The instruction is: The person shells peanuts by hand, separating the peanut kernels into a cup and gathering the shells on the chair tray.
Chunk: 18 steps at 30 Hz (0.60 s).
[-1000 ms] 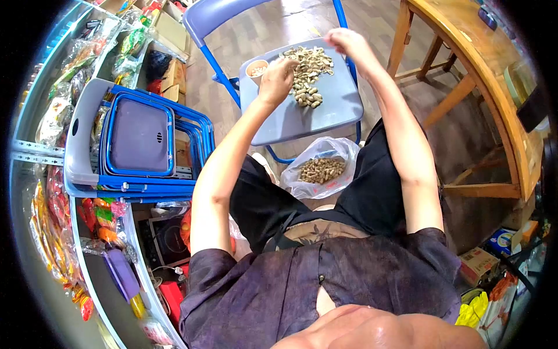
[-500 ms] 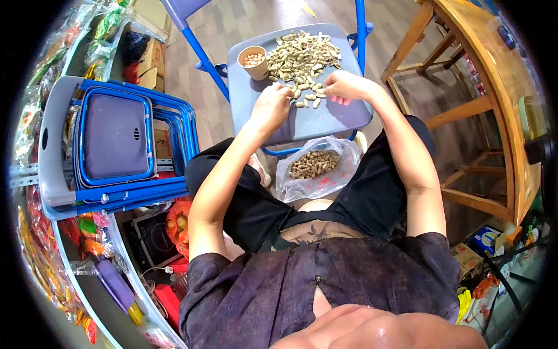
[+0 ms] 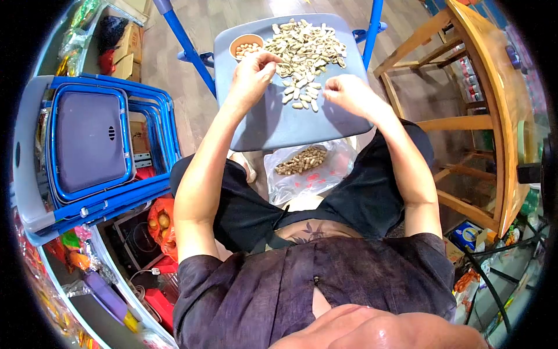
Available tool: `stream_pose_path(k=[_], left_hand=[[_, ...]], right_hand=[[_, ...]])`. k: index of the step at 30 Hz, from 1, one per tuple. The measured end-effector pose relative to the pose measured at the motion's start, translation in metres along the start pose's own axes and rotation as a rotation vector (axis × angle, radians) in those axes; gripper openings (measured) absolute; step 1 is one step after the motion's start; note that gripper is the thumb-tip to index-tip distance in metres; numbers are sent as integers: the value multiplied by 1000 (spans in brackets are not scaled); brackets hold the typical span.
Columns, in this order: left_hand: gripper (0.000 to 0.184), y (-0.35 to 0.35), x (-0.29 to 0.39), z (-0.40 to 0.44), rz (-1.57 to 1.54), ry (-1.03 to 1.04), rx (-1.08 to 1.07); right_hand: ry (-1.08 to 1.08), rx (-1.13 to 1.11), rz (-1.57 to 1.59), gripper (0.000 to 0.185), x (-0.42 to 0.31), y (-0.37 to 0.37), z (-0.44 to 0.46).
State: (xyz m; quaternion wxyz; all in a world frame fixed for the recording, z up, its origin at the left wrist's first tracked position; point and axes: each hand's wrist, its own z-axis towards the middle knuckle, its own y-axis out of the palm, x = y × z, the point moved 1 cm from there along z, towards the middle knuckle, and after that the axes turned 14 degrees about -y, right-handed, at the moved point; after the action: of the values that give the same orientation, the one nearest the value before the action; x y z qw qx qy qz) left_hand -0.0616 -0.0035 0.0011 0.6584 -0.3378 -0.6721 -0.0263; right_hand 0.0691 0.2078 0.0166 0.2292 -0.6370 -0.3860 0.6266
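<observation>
My left hand (image 3: 254, 72) is over the grey chair seat (image 3: 290, 128), just below a paper cup (image 3: 247, 45) of shelled peanuts, its thumb and fingers pinched; what they hold, if anything, is too small to tell. To the right, my right hand (image 3: 347, 93) has its fingers bent together beside several whole peanuts (image 3: 301, 96), and its fingertips are hard to make out. A heap of peanut shells (image 3: 305, 46) spreads over the far part of the seat. Below the seat's near edge, between my legs, lies an open plastic bag (image 3: 311, 174) with unshelled peanuts.
Folded blue chairs (image 3: 93, 139) lean at the left by shelves of packaged goods. A wooden table (image 3: 494, 110) stands at the right. Lower left are an orange bag (image 3: 164, 227) and a dark cooktop (image 3: 139, 241). Cables and boxes lie at the lower right.
The view has shifted. My left hand has moved up toward the cup, partly covering it. My right hand has come down from the seat's far right edge and now sits slightly apart from the whole peanuts.
</observation>
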Motion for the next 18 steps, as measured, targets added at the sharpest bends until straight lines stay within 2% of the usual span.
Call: stream_pose_path(k=[5,10,12,13,15,16,18], left_hand=[[15,22,4,-7,-172,10,-160],[13,36,3,-13,-229,-23,-238],[13,37,1,-12,-278,-57,-255],[14,37,2,-11,-313,-57,-256],[18,32,7,-11,-421,-126,-347],[18,30,13,-12,-422,-113,-349],[23,25,28,-15,-617,-176,-443]], right_hand=[[5,-79,-294,30,-20,27,2],[-44,-104,-384,28,-14,34,6],[-62,22,-154,29,-14,21,4],[-64,25,-164,29,-15,14,5],[-65,90,603,28,-20,0,5],[-68,98,592,28,-23,-7,5],[-4,64,957,27,-35,-17,5]])
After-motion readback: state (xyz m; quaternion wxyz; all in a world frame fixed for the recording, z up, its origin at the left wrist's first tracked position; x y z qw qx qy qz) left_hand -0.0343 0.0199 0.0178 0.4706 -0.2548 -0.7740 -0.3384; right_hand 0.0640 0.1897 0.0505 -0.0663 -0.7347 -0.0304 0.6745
